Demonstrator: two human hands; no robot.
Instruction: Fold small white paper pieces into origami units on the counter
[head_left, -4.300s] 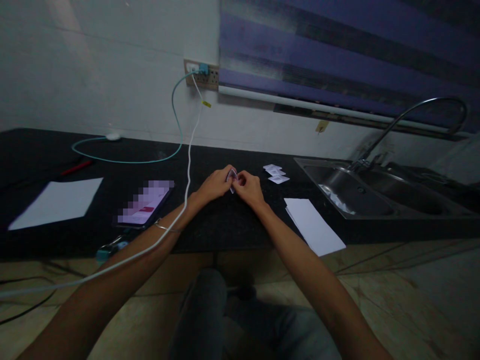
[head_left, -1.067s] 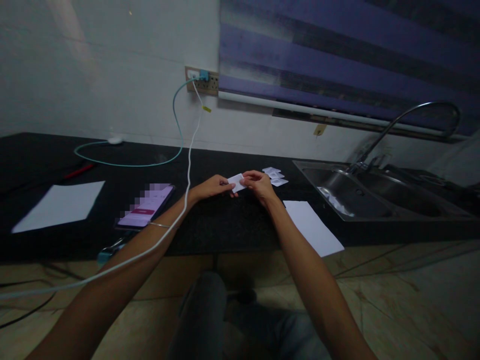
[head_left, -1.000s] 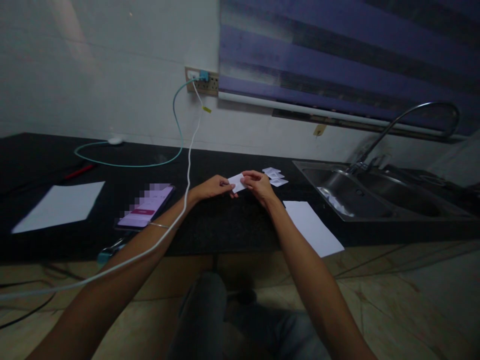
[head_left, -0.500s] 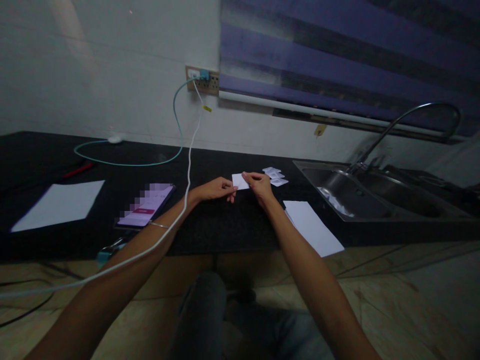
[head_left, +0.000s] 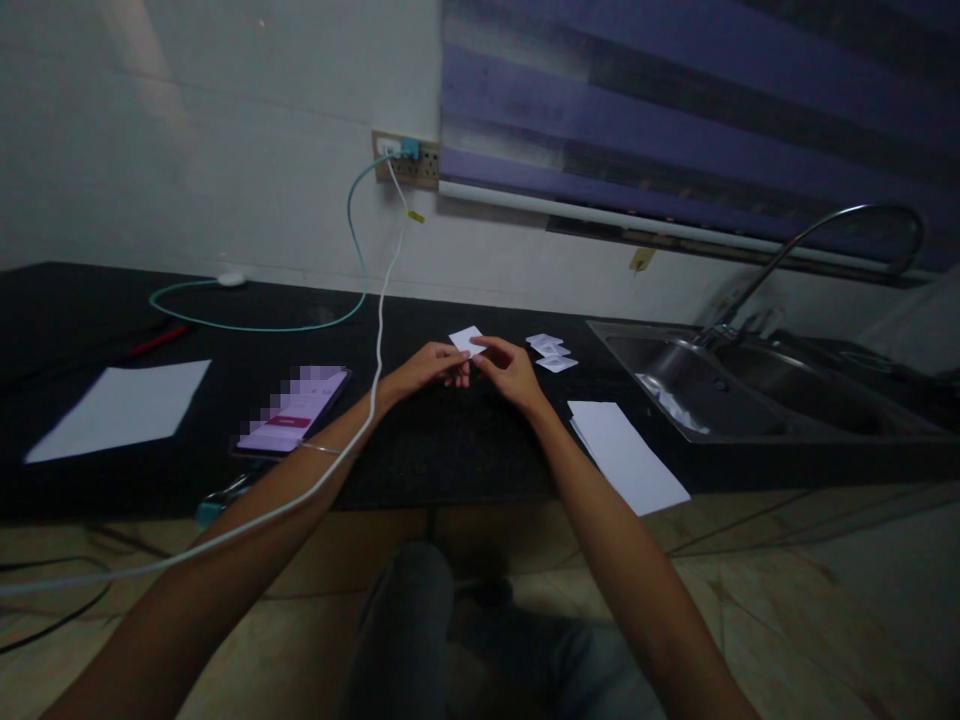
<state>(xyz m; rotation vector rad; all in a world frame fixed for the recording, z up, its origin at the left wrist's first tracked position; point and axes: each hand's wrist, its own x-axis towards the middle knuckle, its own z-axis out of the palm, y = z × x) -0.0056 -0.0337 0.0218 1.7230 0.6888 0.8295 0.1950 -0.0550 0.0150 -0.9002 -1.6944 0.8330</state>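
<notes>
Between my two hands is a small white piece of paper [head_left: 466, 340], held turned with a corner pointing up and away. My left hand [head_left: 433, 369] pinches its lower edge between thumb and fingers. On the right side my right hand [head_left: 510, 370] has thumb and fingertips closed on the same paper. Just right of that hand lie several small folded white papers [head_left: 553, 351], overlapping on the dark counter. A stack of larger white sheets [head_left: 628, 455] rests beside my right forearm at the counter's front edge.
A phone [head_left: 296, 410] with a lit screen lies by my left forearm, and a white sheet [head_left: 120, 410] farther left. A white cable [head_left: 380, 340] hangs from the wall socket [head_left: 416, 163] across my left arm. At right is a steel sink [head_left: 697, 390] with a curved faucet [head_left: 795, 240].
The small paper has risen slightly and moved left, turning from square-on to corner-up. My right hand has shifted left with it, closer to my left hand.
</notes>
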